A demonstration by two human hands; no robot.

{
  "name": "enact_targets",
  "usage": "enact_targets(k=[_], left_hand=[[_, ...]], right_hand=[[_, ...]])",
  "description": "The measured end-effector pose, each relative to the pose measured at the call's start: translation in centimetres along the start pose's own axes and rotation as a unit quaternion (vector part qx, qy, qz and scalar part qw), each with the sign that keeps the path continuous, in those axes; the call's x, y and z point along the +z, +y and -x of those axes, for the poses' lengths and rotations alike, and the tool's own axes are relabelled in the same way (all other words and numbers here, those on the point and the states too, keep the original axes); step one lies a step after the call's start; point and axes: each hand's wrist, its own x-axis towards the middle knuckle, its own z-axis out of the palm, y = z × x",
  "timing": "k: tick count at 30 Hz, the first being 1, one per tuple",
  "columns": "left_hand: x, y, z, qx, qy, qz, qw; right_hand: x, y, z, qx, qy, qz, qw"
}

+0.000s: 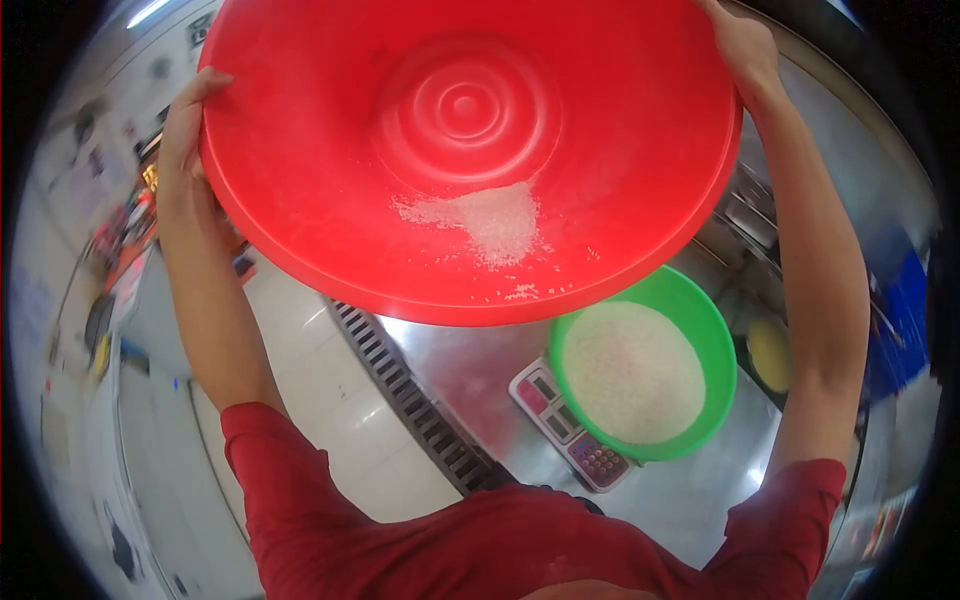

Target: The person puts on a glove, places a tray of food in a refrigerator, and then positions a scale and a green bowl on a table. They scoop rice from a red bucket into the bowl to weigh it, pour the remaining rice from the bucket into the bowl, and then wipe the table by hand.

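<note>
A large red basin (pixel 310 190) is held up and tilted in front of me, its inside facing my head. My left hand (pixel 187 125) grips its left rim, and my right hand (pixel 748 55) grips the rim at the upper right. A small heap of white rice (pixel 500 222) lies on the lower inner wall, with loose grains scattered near the edge. Below and to the right stands a green basin (pixel 715 340) holding a mound of rice (pixel 635 375). It rests on a digital scale (pixel 570 425) whose keypad and display stick out to the left.
The scale stands on a shiny metal table (pixel 450 370). A slotted floor drain (pixel 405 390) runs along its left side over pale tiles (pixel 320 370). At right are a blue crate (pixel 900 320) and a yellow round thing (pixel 768 355). A pale cabinet (pixel 150 430) stands at left.
</note>
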Motion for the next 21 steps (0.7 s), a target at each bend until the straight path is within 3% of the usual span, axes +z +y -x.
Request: enact_targets(k=[1, 4, 7, 10, 13, 17, 19, 21], left_hand=[[-1.9, 2.0, 2.1, -0.005, -0.003, -0.018, 1.0], [-6.8, 6.2, 7.9, 0.031, 0.061, -0.057, 0.996], [-8.8, 11.3, 16.9, 0.0, 0.152, -0.113, 0.982], [-10.0, 15.1, 25.8, -0.014, 0.247, -0.146, 0.958], [-13.9, 16.9, 34.2, -0.011, 0.29, -0.166, 0.943], [-15.5, 18.6, 45.6, -0.022, 0.394, -0.207, 0.895], [-14.4, 18.5, 50.6, -0.012, 0.463, -0.246, 0.852], [-14.9, 19.1, 55.0, -0.139, 0.463, -0.219, 0.848]], right_hand=[[0.9, 3.2, -2.5, 0.004, -0.044, -0.09, 0.995], [7.9, -11.4, 13.3, -0.013, -0.05, -0.038, 0.998], [12.6, -9.6, 13.9, 0.005, -0.138, 0.012, 0.99], [15.8, -11.9, 19.3, 0.041, -0.243, 0.052, 0.968], [18.4, -14.5, 27.1, 0.026, -0.254, 0.036, 0.966], [22.0, -16.2, 35.7, -0.025, -0.373, 0.017, 0.927], [21.9, -17.0, 40.9, 0.094, -0.428, -0.118, 0.891], [22.7, -17.3, 46.0, 0.091, -0.461, -0.137, 0.872]])
